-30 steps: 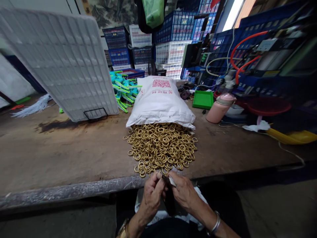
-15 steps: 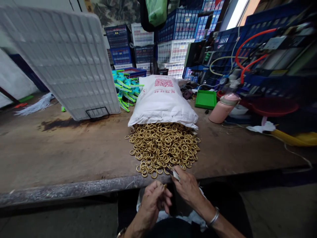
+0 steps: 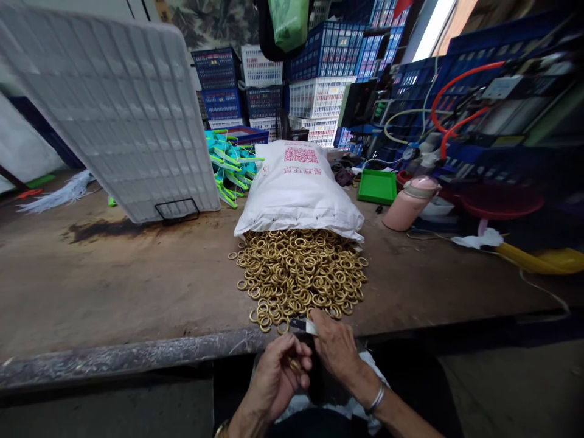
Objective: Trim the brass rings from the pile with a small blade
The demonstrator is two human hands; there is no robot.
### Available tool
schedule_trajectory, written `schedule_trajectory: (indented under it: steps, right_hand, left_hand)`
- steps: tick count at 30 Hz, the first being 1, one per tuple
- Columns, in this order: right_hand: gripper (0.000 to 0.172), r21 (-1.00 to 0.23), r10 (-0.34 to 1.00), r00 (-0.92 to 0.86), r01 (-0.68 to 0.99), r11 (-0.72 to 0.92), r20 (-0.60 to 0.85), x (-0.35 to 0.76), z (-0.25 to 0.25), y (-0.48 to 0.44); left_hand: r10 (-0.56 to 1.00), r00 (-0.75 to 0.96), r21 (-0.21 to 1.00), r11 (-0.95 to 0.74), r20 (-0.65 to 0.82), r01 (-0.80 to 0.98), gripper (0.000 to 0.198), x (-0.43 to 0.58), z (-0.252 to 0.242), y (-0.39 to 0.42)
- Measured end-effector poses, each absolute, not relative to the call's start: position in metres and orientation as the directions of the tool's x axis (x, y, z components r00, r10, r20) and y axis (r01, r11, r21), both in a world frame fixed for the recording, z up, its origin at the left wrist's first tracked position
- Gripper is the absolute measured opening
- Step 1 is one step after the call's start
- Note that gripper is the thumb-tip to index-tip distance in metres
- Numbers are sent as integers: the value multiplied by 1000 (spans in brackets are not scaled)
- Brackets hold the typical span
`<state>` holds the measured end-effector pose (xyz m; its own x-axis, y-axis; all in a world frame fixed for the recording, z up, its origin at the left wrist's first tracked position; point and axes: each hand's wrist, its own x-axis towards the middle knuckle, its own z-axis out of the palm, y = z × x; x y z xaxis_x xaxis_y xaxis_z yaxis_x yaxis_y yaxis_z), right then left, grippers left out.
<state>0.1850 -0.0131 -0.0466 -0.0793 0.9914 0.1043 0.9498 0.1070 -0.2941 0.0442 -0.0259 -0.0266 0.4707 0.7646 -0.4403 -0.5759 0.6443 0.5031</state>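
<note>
Brass-coloured rings (image 3: 301,274) lie in a heap at the front of the table, spilling from the mouth of a white woven sack (image 3: 301,194). My right hand (image 3: 336,345) is closed on a small knife (image 3: 299,325), whose dark blade points left over the near rings; its grip looks wrapped in white. The right fingertips are at the heap's front edge, touching or close to a ring. Just below the table edge, my left hand (image 3: 276,372) is palm up with curled fingers around a brass ring (image 3: 294,365), partly hidden by the fingers.
A ribbed white plastic panel (image 3: 114,115) leans at the left. Green and turquoise plastic pieces (image 3: 230,164) are piled behind it. To the right stand a green tray (image 3: 377,186), a pink bottle (image 3: 408,204) and a red dish (image 3: 499,199). Stacked crates (image 3: 322,97) fill the back.
My right hand has moved slightly left, and the knife blade has swung to point left. The left fingers have curled inward, with the ring now lower in the hand.
</note>
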Motion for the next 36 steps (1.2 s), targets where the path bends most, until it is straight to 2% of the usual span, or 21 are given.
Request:
schedule_trajectory:
  steps: [2,4,5,7,9,11,13,17,21,24,26,28,31,36]
  right_hand:
    - [21,-379,992,-61,920,99,111,190,-45,-9]
    - [14,-522,995,-14,850,61,94,197,-41,-4]
    - [14,-613,998,10,789,35,69,201,-39,-2]
    - [24,-793,1000,14,609,-10,-2,208,-32,0]
    - [30,-911,997,-24,409,-54,-70,211,-28,-1]
    - [33,-967,984,-94,221,-129,-153,211,-25,-5]
    - [35,-969,953,-172,66,-239,-247,207,-25,-10]
    - [37,-917,904,-224,-82,-390,-364,197,-23,-14]
    - [36,-943,934,-148,-29,-331,-324,193,-22,-12]
    - [34,-974,976,-89,126,-187,-199,193,-21,-10]
    - [31,-964,989,-65,239,-118,-137,193,-20,-9]
    - [27,-943,990,-54,314,-106,-129,194,-20,-8]
    - [25,-928,989,-48,354,-116,-142,194,-24,-7]
    - [24,-926,993,-23,365,-99,-116,193,-29,-7]
  left_hand:
    - [782,438,551,623,-442,-555,24,47,-28,-24]
    - [800,410,600,600,-439,-529,24,50,-29,-23]
    - [810,399,621,586,-429,-521,24,51,-30,-22]
    - [836,385,660,547,-392,-515,29,54,-30,-20]
    - [855,379,691,512,-354,-510,35,58,-30,-17]
    - [863,385,714,493,-328,-497,39,61,-29,-15]
    - [866,396,738,478,-306,-475,38,64,-28,-14]
    - [894,343,818,416,-288,-398,29,67,-29,-14]
    - [930,214,922,340,-300,-187,24,66,-30,-14]
    - [984,156,996,89,-89,5,20,63,-29,-14]
    - [985,162,988,-85,63,129,18,61,-27,-13]
    - [976,180,966,-160,124,203,17,60,-26,-13]
    - [977,200,980,-107,73,166,17,60,-25,-14]
    - [915,336,967,253,-224,-42,28,60,-24,-16]
